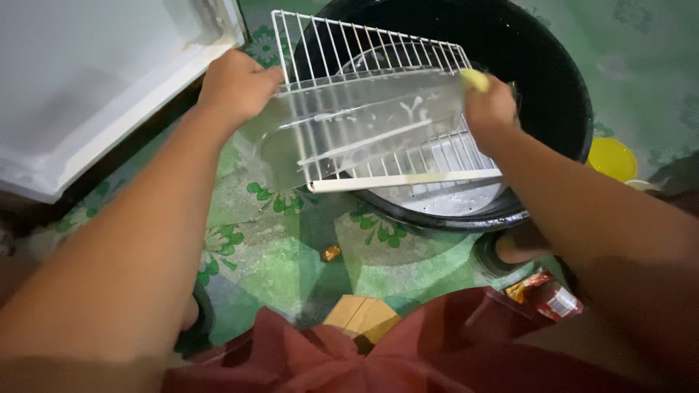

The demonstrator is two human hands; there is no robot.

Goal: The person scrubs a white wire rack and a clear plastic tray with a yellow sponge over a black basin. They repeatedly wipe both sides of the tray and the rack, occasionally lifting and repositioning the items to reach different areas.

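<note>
Object: white wire refrigerator shelf with a clear plastic front trim clipped along it — held in the air over a large black basin.
Location: above the basin's near left half, tilted, clear of the green floral floor mat below; white refrigerator door at upper left, well apart.
Left hand: fingers curled shut around the shelf's left edge, at the end of the plastic trim.
Right hand: fingers closed on the right edge of the shelf, with a small yellow item — likely a sponge or scrub pad, too blurred to confirm — pinched against the wire.
Handling (judgement): light, stiff as a frame, though the thin wires would flex under a hard squeeze. Looks wet, with white streaks on the plastic, so probably slippery. Trim is the fragile part — could crack or pop off.
Where to hold (judgement): the two short side rails, as now; thicker border wire, not the trim.
Long axis: runs left to right between the hands, right end slightly farther away and higher.
Facing: flat face tipped toward the camera; the white front bar lies nearest the person, the back edge over the basin.
Nearby: yellow bowl right of basin; red packet and cardboard piece on the floor.
</note>
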